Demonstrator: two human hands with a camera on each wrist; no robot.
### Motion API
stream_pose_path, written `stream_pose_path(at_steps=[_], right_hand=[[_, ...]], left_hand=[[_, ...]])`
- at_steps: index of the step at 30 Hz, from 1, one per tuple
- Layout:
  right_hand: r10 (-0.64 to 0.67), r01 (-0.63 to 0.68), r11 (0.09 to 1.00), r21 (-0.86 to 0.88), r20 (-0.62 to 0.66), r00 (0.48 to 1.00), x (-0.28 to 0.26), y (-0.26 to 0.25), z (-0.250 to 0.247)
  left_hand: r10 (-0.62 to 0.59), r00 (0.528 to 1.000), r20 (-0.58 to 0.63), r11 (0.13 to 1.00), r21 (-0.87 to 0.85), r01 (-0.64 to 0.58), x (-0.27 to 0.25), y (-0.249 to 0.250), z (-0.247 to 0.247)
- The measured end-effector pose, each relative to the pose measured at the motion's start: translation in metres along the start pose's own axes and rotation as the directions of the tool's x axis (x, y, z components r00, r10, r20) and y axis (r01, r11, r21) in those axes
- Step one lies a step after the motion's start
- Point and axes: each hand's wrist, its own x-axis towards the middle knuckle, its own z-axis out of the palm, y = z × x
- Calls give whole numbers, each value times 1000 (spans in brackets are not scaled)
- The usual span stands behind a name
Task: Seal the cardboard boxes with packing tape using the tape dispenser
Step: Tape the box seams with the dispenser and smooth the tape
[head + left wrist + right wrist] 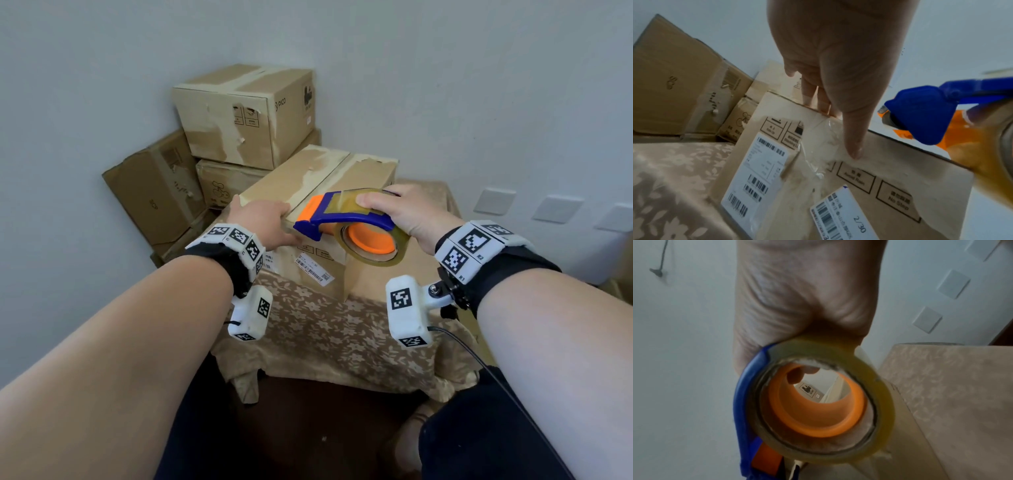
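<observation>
A cardboard box (pixel 329 171) lies on the cloth-covered table (pixel 342 335), its top flaps closed along a middle seam. My left hand (pixel 263 219) rests on the box's near top edge, fingers over the top and thumb (pixel 853 142) pressed flat on the front face (pixel 890 178) over a clear tape end. My right hand (pixel 407 212) grips a blue and orange tape dispenser (pixel 346 222) from above, holding it over the near edge of the box. The clear tape roll (pixel 818 402) fills the right wrist view, with the hand (pixel 803 296) wrapped over its top.
Several other cardboard boxes (pixel 246 113) are stacked in the corner behind and to the left of the table, one leaning (pixel 154 192) against the wall. White wall plates (pixel 493 202) sit at the right. The floor below the table's front edge is dark.
</observation>
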Motion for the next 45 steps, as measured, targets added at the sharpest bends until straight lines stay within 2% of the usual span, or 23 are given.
stream_pose_path(at_steps=[4, 7, 14, 21, 27, 38, 45], right_hand=[[-19, 19, 997, -72, -3, 1000, 1, -1, -6], [-14, 14, 997, -74, 5, 1000, 4, 1, -11], [1, 3, 997, -73, 58, 998, 5, -3, -20], [-27, 35, 980, -195, 43, 999, 4, -6, -34], [-11, 19, 982, -188, 42, 999, 2, 9, -35], [109, -111, 991, 71, 31, 994, 2, 55, -23], [170, -173, 934, 313, 36, 985, -1, 70, -11]], left_hand=[[74, 997, 26, 990, 123, -76, 7, 7, -8], [160, 987, 1, 983, 86, -160, 12, 7, -7], [217, 976, 8, 956, 201, -214, 19, 9, -7], [198, 979, 47, 949, 241, -203, 25, 7, -10], [174, 984, 45, 958, 223, -179, 25, 5, -8], [182, 983, 30, 968, 169, -185, 25, 2, -7], [147, 989, 14, 978, 145, -147, 22, 4, -11]])
